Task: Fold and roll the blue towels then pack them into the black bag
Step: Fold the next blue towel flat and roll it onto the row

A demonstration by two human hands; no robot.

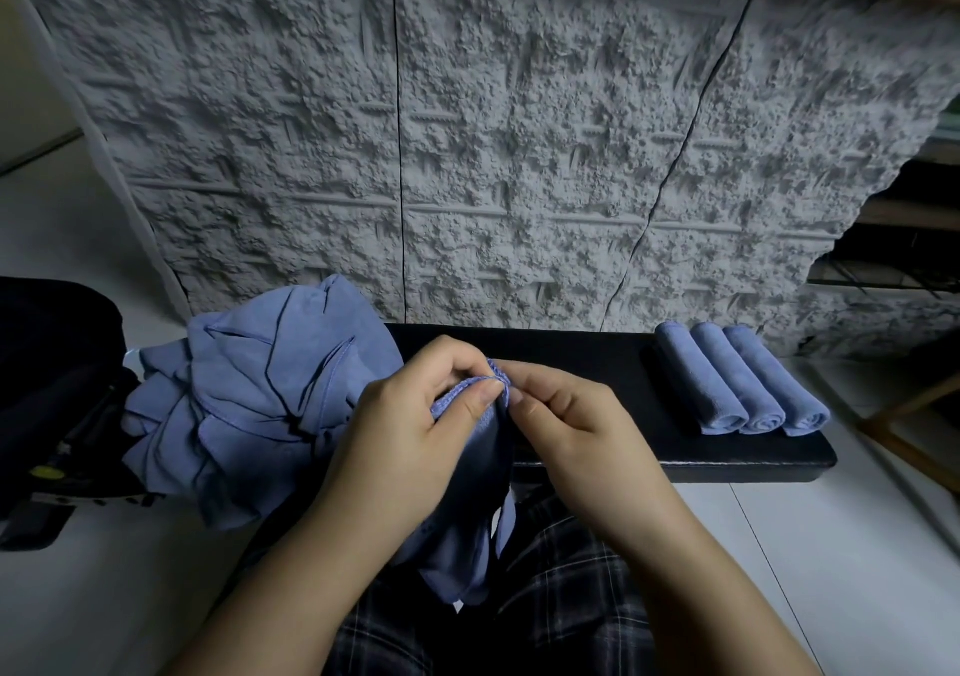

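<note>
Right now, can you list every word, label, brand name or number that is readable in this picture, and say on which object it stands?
None can be read.
Black bag: a small yellow patch and some pale marks near its lower edge, too blurred to read as text.
Held towel: a small white tag at the lower hem, no print legible.
Rolled towels, towel pile, wall panel: no text visible.

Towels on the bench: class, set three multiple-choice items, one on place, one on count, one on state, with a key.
1. Where do the rolled towels lie on the bench?
A right end
B left end
C on the floor

2. How many towels are rolled?
A two
B three
C five

3. What do the left hand and right hand do?
A hang idle
B pinch one towel
C zip the bag

Key: A, the rolls sit at the right end; B, three lie side by side; B, both hands pinch its edge.
</note>
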